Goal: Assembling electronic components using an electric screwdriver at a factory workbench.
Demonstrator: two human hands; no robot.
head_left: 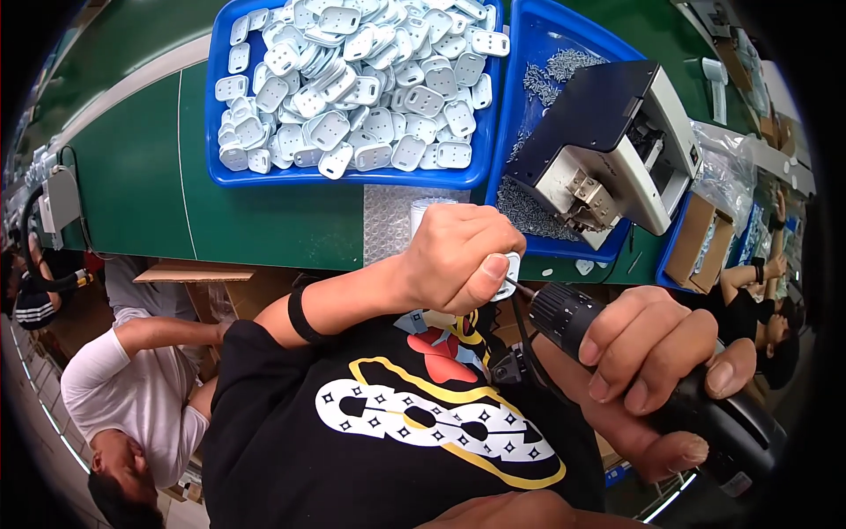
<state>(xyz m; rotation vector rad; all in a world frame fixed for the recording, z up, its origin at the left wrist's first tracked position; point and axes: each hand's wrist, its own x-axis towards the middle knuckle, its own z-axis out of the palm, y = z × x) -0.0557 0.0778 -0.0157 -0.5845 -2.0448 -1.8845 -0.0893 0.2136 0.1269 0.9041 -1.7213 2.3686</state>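
My left hand (463,256) is closed around a white part, whose small white plate (508,275) shows past the thumb; the rest of it is hidden in my fist. In my right hand (652,353) is a black power screwdriver (564,313), tilted so its bit points at that plate. The tip seems to meet the plate, though contact is hard to make out. Just behind my left fist, a white ribbed piece (432,206) shows over bubble wrap (388,220); whether my hand touches it I cannot tell.
A blue tray (214,132) heaped with white rounded plates sits on the green table (132,194). Beside it, a screw feeder (608,150) stands in another blue tray (520,26) with loose screws. A cardboard box (699,247) lies at right. Co-workers sit nearby, one in a white shirt (123,379).
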